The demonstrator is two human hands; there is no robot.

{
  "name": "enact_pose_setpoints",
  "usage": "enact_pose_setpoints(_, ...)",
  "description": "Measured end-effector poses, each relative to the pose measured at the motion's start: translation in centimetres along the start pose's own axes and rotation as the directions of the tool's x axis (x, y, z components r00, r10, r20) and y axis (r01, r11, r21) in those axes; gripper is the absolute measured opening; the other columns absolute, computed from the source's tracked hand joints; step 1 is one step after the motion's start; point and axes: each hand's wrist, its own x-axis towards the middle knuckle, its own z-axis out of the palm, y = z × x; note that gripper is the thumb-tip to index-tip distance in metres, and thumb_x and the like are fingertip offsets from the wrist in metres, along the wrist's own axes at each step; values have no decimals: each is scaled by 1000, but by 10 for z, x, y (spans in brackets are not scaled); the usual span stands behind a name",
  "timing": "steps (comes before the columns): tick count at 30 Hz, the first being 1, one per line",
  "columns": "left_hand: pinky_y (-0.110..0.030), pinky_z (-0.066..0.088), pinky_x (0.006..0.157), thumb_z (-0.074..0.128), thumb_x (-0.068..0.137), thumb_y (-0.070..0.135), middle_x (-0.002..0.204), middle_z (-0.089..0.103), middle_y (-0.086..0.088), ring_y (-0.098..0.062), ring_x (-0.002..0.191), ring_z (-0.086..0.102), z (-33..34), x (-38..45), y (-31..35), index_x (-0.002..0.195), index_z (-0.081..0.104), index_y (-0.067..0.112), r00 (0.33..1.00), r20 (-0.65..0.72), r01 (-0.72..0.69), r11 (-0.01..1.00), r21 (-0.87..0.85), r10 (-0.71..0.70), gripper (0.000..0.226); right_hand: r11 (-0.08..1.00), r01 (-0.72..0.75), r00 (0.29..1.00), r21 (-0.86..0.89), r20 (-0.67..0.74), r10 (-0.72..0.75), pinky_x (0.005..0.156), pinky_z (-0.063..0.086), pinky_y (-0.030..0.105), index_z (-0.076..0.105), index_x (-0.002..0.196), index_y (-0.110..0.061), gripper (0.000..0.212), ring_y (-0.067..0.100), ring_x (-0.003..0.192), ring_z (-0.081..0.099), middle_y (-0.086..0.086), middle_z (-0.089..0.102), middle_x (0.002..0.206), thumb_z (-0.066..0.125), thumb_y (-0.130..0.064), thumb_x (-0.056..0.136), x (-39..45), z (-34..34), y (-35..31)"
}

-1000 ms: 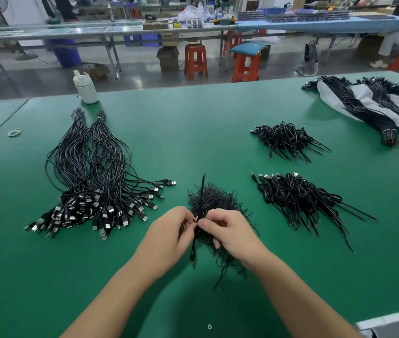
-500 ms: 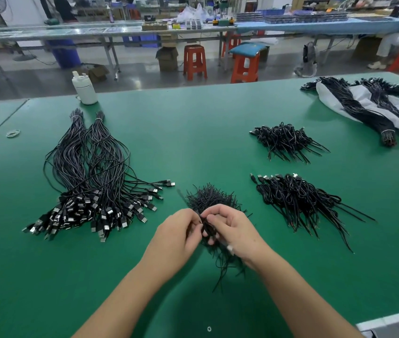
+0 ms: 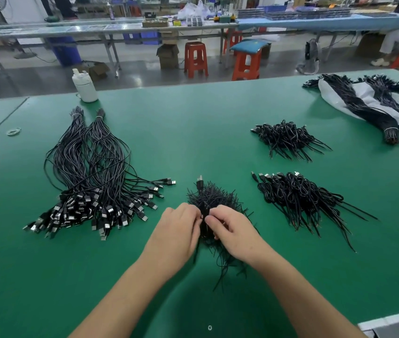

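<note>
Pinching cable (image 3: 200, 185): left hand (image 3: 176, 232), right hand (image 3: 235, 234)

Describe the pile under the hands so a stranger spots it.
On the green table, look front and centre, between the long USB cables and the coiled heaps. The pile is the bristly tuft of short black strands under the left hand and right hand.

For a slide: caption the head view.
Left hand and right hand pinch a black USB cable over black wire ties on a green table.
</note>
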Motion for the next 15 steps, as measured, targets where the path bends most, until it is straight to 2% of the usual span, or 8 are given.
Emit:
enact_pose_setpoints(2, -35, 37, 66, 50, 91, 13, 76, 54, -1, -23, 62, 49, 6, 0, -2, 82, 59, 13, 986, -35, -154, 971, 182, 163, 13, 997, 25, 1000, -72, 6, -25, 69, 37, 26, 46, 75, -15, 30, 10, 74, 47, -3, 49, 76, 49, -25, 103, 1, -1, 0)
enact_pose_setpoints(5, -37, 41, 67, 60, 82, 2, 77, 56, -2, -24, 67, 54, 14, -1, -8, 83, 62, 12, 965, -52, -234, 928, 289, 259, 10, 998, -48, 998, -49, 40, 50, 64, 37, 23, 43, 72, -18, 34, 5, 66, 44, -8, 46, 69, 47, -28, 104, 2, -1, 3)
enact_pose_setpoints(8, -38, 44, 70, 55, 85, 1, 84, 61, -4, -24, 75, 57, 22, -3, -12, 88, 64, 11, 949, -84, -270, 917, 293, 306, 13, 974, -185, 977, 133, 131, 168, 68, 50, 34, 45, 69, -21, 36, 10, 62, 63, -8, 52, 65, 47, -29, 104, 3, -6, 6)
enact_pose_setpoints(9, -38, 44, 71, 56, 86, 1, 87, 62, -4, -24, 76, 58, 25, -2, -13, 90, 65, 10, 944, -94, -277, 917, 286, 315, 13, 965, -210, 971, 157, 153, 186, 67, 52, 33, 47, 69, -22, 36, 13, 61, 68, -7, 55, 65, 47, -29, 104, 4, -8, 8)
enact_pose_setpoints(11, -37, 44, 71, 59, 87, 3, 92, 65, -3, -23, 80, 59, 33, -1, -18, 95, 67, 10, 940, -124, -279, 926, 256, 317, 13, 955, -250, 961, 161, 166, 223, 61, 53, 27, 53, 69, -26, 35, 13, 56, 68, -6, 60, 65, 49, -30, 103, 7, -12, 9)
enact_pose_setpoints(13, -35, 44, 73, 60, 92, 10, 96, 66, -2, -21, 84, 58, 44, -1, -27, 100, 68, 10, 951, -168, -227, 955, 192, 260, 11, 947, -301, 950, 114, 125, 287, 52, 50, 23, 62, 75, -28, 29, 7, 50, 62, -5, 63, 65, 52, -34, 102, 13, -18, 12)
enact_pose_setpoints(15, -35, 46, 78, 61, 94, 15, 100, 65, -2, -19, 90, 57, 54, -3, -42, 105, 67, 10, 978, -172, -101, 988, 115, 120, 13, 939, -335, 941, -75, 29, 337, 45, 43, 17, 66, 80, -25, 28, 4, 45, 54, -5, 64, 62, 53, -40, 100, 25, -32, 22)
